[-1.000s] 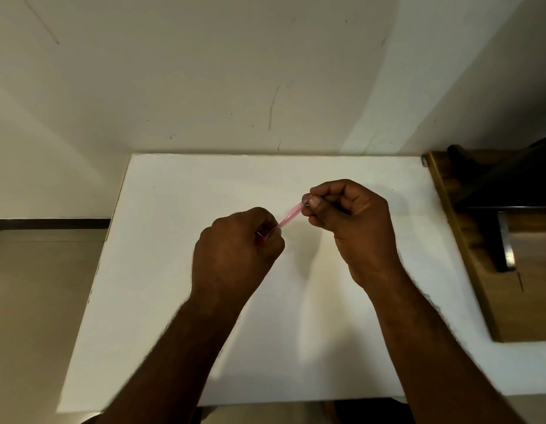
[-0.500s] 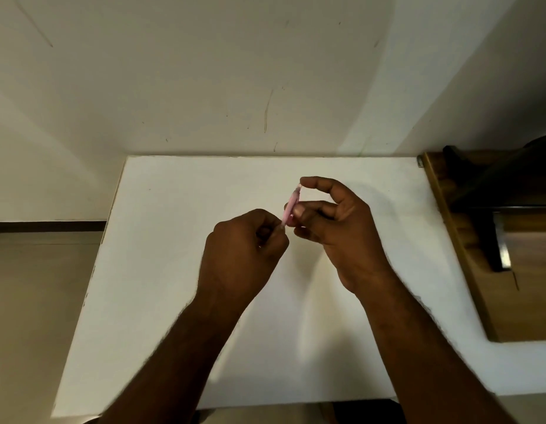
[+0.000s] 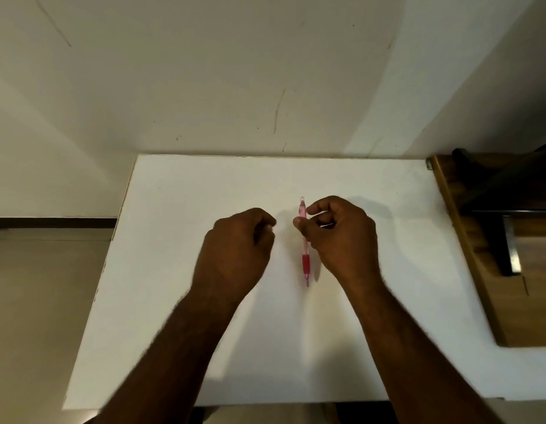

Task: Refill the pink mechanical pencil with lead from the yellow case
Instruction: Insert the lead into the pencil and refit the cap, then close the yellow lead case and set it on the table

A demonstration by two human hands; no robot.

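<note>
The pink mechanical pencil (image 3: 305,264) has a clear pink barrel and a darker red grip. It runs away from me over the middle of the white table (image 3: 180,301), tip end nearest me. My right hand (image 3: 342,240) pinches its upper barrel between thumb and forefinger. My left hand (image 3: 238,255) is curled into a loose fist just left of the pencil and does not touch it. Nothing shows in that fist. No yellow lead case is in view.
A wooden piece of furniture (image 3: 535,301) with a dark metal part (image 3: 510,249) butts against the table's right side. A pale wall (image 3: 265,71) rises behind the table. Floor (image 3: 36,301) lies beyond the left edge.
My left hand has let go of the pencil's lower end and moved left. The pencil has swung from a slant between both hands to point straight away from me, held by my right hand alone.
</note>
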